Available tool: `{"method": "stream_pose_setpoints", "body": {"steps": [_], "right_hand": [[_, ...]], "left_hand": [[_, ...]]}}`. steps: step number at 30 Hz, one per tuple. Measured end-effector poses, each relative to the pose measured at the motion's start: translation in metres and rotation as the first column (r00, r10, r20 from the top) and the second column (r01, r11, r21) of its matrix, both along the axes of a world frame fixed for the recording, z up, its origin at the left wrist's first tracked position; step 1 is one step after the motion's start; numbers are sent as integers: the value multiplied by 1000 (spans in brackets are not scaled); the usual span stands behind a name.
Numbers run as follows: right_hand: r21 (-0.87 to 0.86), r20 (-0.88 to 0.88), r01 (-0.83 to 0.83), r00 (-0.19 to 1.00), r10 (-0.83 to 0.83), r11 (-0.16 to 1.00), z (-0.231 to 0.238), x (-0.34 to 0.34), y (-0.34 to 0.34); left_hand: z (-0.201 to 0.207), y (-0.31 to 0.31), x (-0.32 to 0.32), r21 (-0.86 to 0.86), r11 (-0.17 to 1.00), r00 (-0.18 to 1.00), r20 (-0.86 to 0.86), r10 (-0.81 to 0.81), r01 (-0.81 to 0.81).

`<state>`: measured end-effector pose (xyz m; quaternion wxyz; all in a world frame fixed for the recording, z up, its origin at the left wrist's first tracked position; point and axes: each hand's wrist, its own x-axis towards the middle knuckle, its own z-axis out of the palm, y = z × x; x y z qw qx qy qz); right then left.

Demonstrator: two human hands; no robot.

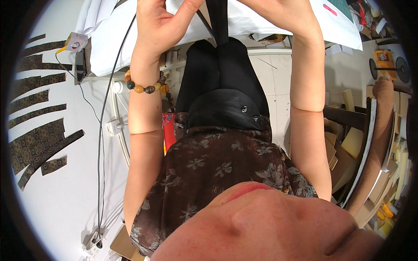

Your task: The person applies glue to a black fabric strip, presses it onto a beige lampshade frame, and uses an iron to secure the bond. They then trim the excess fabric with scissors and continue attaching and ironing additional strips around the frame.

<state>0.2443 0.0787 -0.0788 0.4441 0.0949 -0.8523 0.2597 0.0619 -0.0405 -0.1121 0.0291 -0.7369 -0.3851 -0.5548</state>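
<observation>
Left hand (166,19), right hand (285,12) are seen over tabletop (102,52) | black strip (218,19) by its edge | each grip: cannot be told

Place: wkshp, looks like fabric work
Strips: dark patterned pcs (35,139), cut in diff. lengths/shapes, on white surface (80,174)
Worktable: white-covered table (102,54)
R side: long brown roll (371,161), cardboard pcs (344,161) crammed tog.
Power: multi-socket strip (92,249) w/ cords (101,174)

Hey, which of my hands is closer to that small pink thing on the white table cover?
Right. Your right hand is just left of the small pink thing; your left hand is much farther left, beyond the black strip.
</observation>
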Motion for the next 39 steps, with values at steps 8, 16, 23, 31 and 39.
{"method": "stream_pose_setpoints", "body": {"steps": [8,16,23,31,39], "right_hand": [[-168,-100,-93,992,77,981,-14,-6,-1],[-292,-188,-206,970,155,934,-27,-15,1],[-415,-236,-271,954,185,868,-38,-21,-2],[-501,-261,-296,948,185,813,-44,-22,-1],[-575,-306,-403,913,269,712,-50,-30,0]], "left_hand": [[0,-1,8,8,999,993,115,-32,31],[2,1,9,14,999,998,41,48,-49],[1,3,11,14,999,995,85,48,-50],[-1,7,12,9,999,992,116,50,-52],[-4,9,11,34,995,991,103,90,-94]]}}
